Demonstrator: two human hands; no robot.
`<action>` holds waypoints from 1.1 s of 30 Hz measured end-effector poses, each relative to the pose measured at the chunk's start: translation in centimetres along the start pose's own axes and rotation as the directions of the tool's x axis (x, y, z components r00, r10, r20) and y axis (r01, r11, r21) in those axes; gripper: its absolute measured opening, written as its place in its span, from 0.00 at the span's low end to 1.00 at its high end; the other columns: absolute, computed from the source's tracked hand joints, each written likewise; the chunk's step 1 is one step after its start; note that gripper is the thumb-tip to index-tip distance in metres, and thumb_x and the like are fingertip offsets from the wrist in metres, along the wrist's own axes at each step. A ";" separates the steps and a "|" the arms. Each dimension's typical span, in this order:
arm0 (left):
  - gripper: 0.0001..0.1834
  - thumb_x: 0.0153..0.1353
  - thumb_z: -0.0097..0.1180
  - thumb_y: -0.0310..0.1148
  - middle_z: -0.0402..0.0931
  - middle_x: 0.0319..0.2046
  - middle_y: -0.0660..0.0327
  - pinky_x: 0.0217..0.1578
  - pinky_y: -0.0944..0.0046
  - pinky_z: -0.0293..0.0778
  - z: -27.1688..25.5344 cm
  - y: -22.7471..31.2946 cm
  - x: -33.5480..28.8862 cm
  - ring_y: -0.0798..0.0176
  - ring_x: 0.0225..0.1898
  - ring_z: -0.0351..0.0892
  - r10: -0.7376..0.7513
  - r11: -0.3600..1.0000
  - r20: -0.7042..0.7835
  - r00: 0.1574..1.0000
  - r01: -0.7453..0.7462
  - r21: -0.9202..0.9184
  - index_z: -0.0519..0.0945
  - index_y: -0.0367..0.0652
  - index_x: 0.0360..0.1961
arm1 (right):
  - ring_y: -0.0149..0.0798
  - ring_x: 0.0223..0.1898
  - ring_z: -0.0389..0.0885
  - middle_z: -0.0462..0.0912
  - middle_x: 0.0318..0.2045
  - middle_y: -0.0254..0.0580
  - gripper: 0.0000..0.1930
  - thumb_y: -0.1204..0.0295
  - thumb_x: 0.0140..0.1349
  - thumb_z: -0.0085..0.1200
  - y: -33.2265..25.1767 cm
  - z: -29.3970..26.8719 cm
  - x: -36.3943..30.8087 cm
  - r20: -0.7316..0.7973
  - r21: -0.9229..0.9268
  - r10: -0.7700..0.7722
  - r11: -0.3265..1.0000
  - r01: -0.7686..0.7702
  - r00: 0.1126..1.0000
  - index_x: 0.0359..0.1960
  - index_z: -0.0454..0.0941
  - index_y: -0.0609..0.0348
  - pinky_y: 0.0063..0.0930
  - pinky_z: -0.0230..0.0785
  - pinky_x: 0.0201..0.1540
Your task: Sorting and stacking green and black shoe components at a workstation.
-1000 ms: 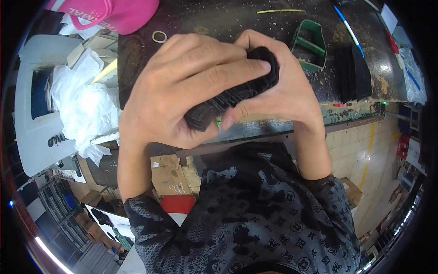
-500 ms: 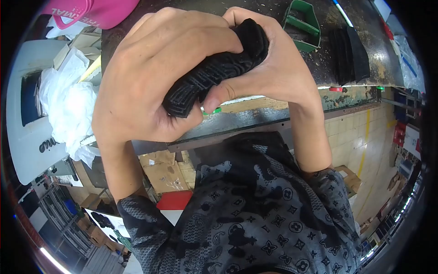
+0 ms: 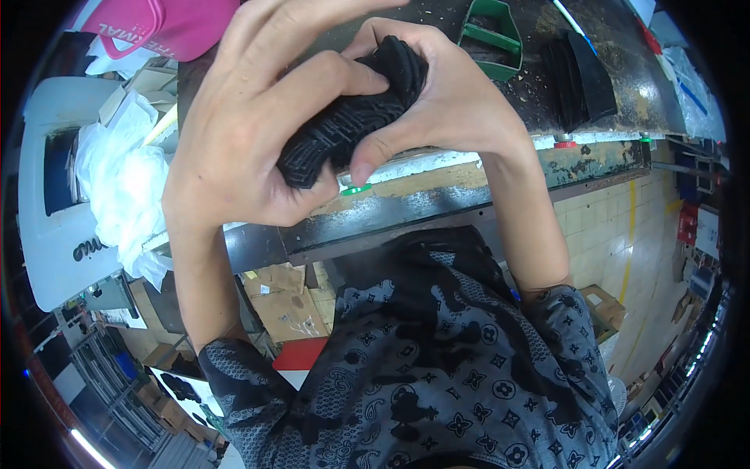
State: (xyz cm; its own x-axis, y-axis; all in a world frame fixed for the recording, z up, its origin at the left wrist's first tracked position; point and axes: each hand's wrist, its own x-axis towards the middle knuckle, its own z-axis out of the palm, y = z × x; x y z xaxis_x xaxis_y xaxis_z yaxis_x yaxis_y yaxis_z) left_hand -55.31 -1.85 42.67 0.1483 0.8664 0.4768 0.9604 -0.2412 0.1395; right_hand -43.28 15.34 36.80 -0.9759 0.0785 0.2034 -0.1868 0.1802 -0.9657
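The person's left hand (image 3: 238,141) and right hand (image 3: 461,98) hold a bundle of black layered pieces (image 3: 344,121) between them, slanting above the near part of a dark workbench (image 3: 644,82). One left fingertip rests on its upper side; the right thumb lies along its lower side. On the bench, beyond the right hand, sits a green divided container (image 3: 492,36), with a black stack (image 3: 578,82) to its right and a blue-and-white pen (image 3: 573,25) near that

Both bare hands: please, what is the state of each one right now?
Left hand: closed on the left end of a thick, black, ridged, layered bundle.
Right hand: closed on its right end.
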 end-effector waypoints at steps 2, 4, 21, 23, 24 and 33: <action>0.24 0.44 0.67 0.40 0.79 0.55 0.50 0.60 0.48 0.68 0.2 -0.1 0.0 0.42 0.60 0.75 0.025 1.000 -0.011 1.000 -0.025 0.008 0.84 0.39 0.42 | 0.32 0.47 0.82 0.83 0.42 0.36 0.41 0.71 0.26 0.86 0.2 -0.3 0.0 0.010 0.032 0.009 0.999 -0.009 1.000 0.49 0.78 0.63 0.25 0.74 0.54; 0.23 0.44 0.67 0.40 0.79 0.56 0.50 0.61 0.47 0.68 0.5 -0.2 -0.2 0.42 0.61 0.74 0.048 0.999 -0.024 0.999 -0.048 0.017 0.84 0.39 0.42 | 0.34 0.49 0.82 0.83 0.45 0.38 0.45 0.70 0.25 0.86 0.2 -0.4 0.0 0.023 0.062 0.018 0.998 -0.019 1.000 0.52 0.78 0.65 0.27 0.74 0.55; 0.23 0.45 0.64 0.36 0.78 0.54 0.51 0.55 0.48 0.74 -1.8 0.6 0.5 0.42 0.55 0.76 0.099 0.972 0.116 0.988 -0.121 0.202 0.83 0.36 0.44 | 0.34 0.45 0.85 0.86 0.41 0.38 0.41 0.78 0.23 0.84 0.2 -0.9 0.3 0.069 0.097 0.042 0.994 -0.048 0.997 0.49 0.81 0.64 0.27 0.78 0.50; 0.23 0.45 0.64 0.36 0.78 0.54 0.51 0.56 0.48 0.74 -1.4 0.4 0.2 0.42 0.55 0.76 0.081 0.973 0.094 0.992 -0.099 0.207 0.83 0.36 0.44 | 0.30 0.43 0.83 0.85 0.40 0.35 0.37 0.77 0.27 0.84 0.8 -0.7 0.2 0.047 0.089 -0.020 0.996 0.015 0.999 0.47 0.80 0.63 0.25 0.77 0.50; 0.23 0.45 0.64 0.36 0.79 0.54 0.51 0.56 0.48 0.74 -1.2 0.2 0.1 0.42 0.55 0.76 0.072 0.975 0.080 0.994 -0.087 0.204 0.83 0.36 0.44 | 0.27 0.42 0.81 0.84 0.39 0.32 0.34 0.74 0.30 0.85 0.9 -0.7 0.3 0.059 0.113 0.004 0.994 -0.011 0.998 0.44 0.80 0.62 0.24 0.76 0.49; 0.23 0.45 0.65 0.38 0.81 0.52 0.51 0.58 0.48 0.73 0.7 0.0 -1.1 0.43 0.58 0.77 0.011 0.998 -0.024 1.000 -0.009 0.068 0.84 0.36 0.43 | 0.33 0.47 0.84 0.85 0.43 0.37 0.42 0.81 0.23 0.81 0.8 -0.4 0.3 0.033 0.084 -0.014 0.996 0.011 0.999 0.52 0.80 0.64 0.26 0.77 0.52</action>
State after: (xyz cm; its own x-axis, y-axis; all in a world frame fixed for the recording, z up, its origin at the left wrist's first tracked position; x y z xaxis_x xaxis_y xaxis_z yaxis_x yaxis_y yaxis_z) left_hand -55.33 -2.49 41.57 0.1531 0.8530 0.4989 0.9728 -0.2189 0.0757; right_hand -43.65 15.94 36.14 -0.9765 0.0433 0.2112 -0.2062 0.0982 -0.9736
